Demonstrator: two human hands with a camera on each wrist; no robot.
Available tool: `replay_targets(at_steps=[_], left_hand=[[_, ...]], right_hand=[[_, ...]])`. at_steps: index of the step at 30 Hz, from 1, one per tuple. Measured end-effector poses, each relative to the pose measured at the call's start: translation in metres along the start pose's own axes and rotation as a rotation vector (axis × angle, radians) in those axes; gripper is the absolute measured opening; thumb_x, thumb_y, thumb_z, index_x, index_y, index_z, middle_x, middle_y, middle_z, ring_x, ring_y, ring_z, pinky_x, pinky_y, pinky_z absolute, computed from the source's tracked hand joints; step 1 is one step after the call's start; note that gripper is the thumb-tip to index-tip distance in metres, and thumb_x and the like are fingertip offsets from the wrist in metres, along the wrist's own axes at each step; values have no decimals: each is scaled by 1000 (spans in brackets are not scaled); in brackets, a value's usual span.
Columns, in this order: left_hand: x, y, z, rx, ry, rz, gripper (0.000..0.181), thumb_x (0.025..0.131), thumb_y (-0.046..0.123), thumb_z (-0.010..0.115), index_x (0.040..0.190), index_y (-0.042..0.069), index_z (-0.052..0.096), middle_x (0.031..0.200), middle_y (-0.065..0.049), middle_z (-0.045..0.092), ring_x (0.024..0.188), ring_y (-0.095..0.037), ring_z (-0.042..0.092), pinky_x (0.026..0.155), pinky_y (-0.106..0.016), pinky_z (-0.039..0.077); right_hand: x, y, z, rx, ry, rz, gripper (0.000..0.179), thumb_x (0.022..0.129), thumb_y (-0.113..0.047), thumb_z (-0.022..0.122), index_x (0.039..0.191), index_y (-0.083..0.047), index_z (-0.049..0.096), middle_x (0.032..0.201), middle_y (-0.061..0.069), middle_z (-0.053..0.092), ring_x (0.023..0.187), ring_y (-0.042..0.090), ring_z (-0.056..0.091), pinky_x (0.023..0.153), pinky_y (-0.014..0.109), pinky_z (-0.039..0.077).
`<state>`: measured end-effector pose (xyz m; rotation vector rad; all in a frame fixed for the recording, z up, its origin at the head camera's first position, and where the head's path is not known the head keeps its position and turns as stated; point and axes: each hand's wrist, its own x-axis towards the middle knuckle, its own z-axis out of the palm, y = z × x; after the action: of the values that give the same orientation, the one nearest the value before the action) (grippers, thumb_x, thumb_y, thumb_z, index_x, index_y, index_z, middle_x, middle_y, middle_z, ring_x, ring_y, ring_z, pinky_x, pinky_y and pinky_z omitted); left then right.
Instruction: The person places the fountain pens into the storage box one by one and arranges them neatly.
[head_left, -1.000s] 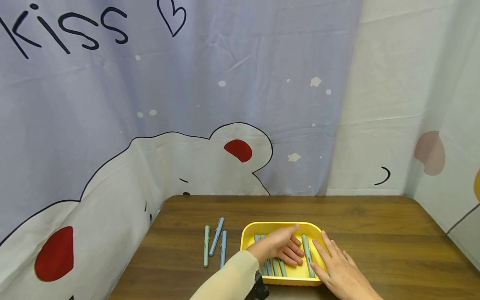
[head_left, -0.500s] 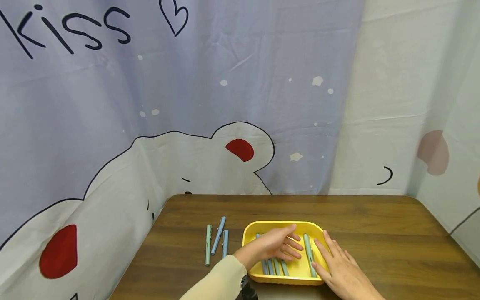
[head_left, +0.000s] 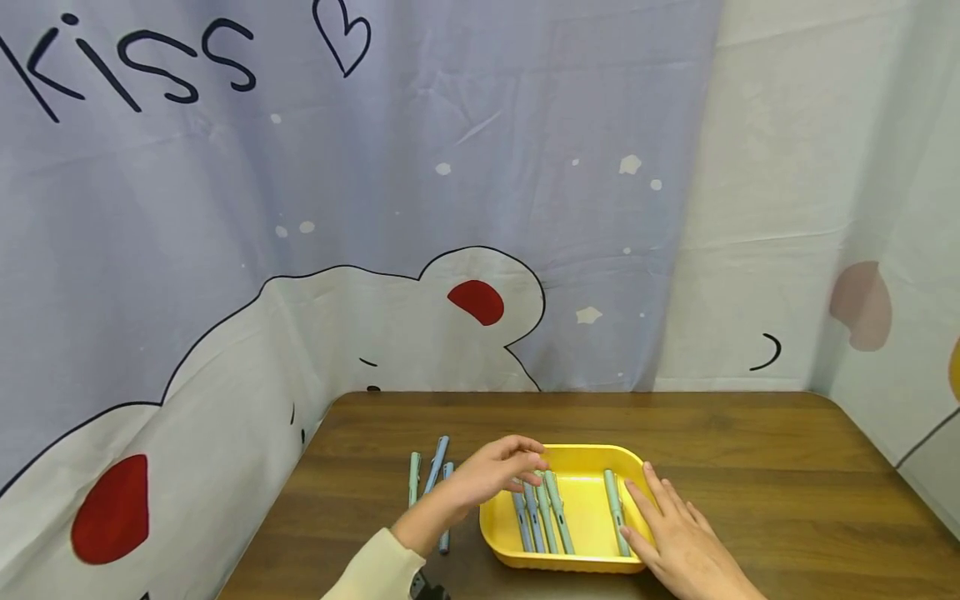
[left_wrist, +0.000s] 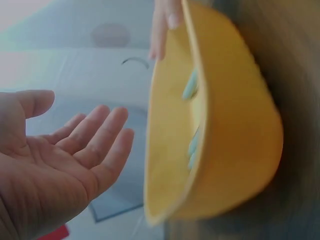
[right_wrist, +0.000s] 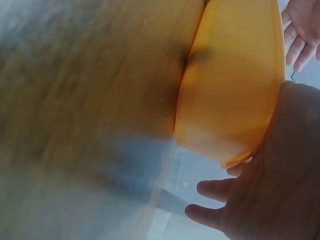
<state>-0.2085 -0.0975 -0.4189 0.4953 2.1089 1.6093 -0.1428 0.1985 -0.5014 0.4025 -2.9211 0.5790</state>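
A yellow plastic tray point(head_left: 588, 500) holds several capped pens. Two blue pens point(head_left: 534, 521) and two green pens point(head_left: 558, 514) lie side by side at its left, and a separate green pen point(head_left: 617, 512) lies at its right. Over the tray's left edge is my left hand point(head_left: 495, 473), its fingers loosely bent around nothing; the left wrist view shows this hand point(left_wrist: 70, 155) with a bare palm. My right hand point(head_left: 686, 533) rests at the tray's right rim with fingers spread. In the right wrist view, the hand point(right_wrist: 270, 185) lies along the rim, fingers straight.
Left of the tray, on the brown wooden table point(head_left: 787, 483), lie a green pen point(head_left: 415, 477) and two blue pens, one farther back point(head_left: 438, 462); my left arm partly covers them. A printed curtain point(head_left: 600, 208) hangs behind the table.
My left hand has moved left from above the middle of the tray to its left edge, uncovering the left group of pens. The right hand has stayed at the right rim.
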Motion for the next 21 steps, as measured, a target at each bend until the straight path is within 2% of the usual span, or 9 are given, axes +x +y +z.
replay_targets(at_steps=[6,9,12,14,21], left_hand=[[-22,-4,-31,83,121,72,41,108,32,50,138,5,54,132,-14,65,116,-31,65,102,-51,49],[-32,-12,-44,137,181,84,42,108,33,51,137,4,54,132,-16,65,114,-28,66,100,-50,50],[-43,-23,-55,205,243,86,41,107,34,52,136,4,56,128,-14,67,111,-26,67,98,-48,52],[-51,-33,-61,230,283,79,41,106,33,54,135,4,57,124,-11,69,109,-27,67,97,-47,52],[-69,-61,-80,322,455,-15,38,103,36,58,132,10,62,118,-5,70,107,-22,66,93,-47,52]], right_hand=[[-1,0,-1,-20,14,-17,65,102,-52,54,153,-13,47,164,19,27,146,47,33,105,72,33],[-1,0,-1,-30,21,-19,64,102,-52,54,152,-13,47,164,19,28,146,47,32,106,73,32],[-1,0,0,-40,33,-23,64,102,-52,54,152,-14,48,164,19,29,146,47,32,107,73,30],[-2,0,1,-47,41,-27,63,101,-51,55,151,-14,49,163,19,30,146,47,32,108,73,30],[-2,1,2,-52,65,-48,62,101,-50,56,151,-13,50,163,20,30,147,47,31,111,71,24]])
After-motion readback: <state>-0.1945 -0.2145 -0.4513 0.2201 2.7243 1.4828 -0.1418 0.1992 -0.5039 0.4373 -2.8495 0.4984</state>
